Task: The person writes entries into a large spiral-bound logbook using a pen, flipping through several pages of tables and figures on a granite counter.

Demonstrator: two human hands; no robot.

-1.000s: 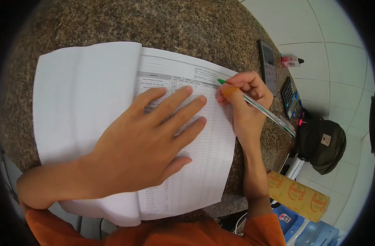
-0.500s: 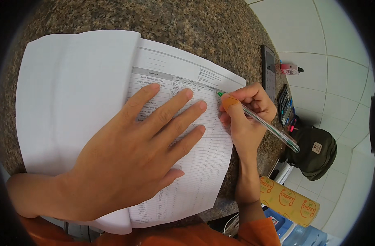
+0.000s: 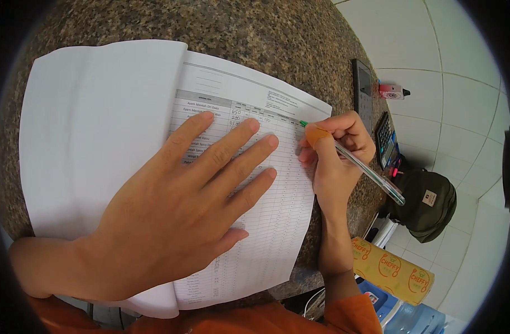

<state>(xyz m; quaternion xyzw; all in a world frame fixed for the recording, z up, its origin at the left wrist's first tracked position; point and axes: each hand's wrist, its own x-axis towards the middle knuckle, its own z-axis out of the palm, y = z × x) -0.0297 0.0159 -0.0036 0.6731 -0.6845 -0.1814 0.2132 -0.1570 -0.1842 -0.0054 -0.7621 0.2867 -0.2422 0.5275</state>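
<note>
A stack of printed form sheets lies on a speckled brown stone counter, with a blank white page folded over to the left. The form carries a table with some handwritten figures near its top. My left hand rests flat on the sheets, fingers spread, covering part of the table. In my right hand is a clear-barrelled pen with a green tip, pinched between thumb and fingers. Its tip is over the upper right of the form; whether it touches the paper I cannot tell. An orange-brown bandage wraps my right thumb.
Along the counter's right edge lie a dark flat device, a pink-and-white small object and a calculator. Beyond them are a dark green bag, a yellow printed roll and a blue water container. White tiles lie further right.
The pen tip has shifted slightly right and up relative to the form. My left hand keeps its place on the sheets; the whole view has moved slightly.
</note>
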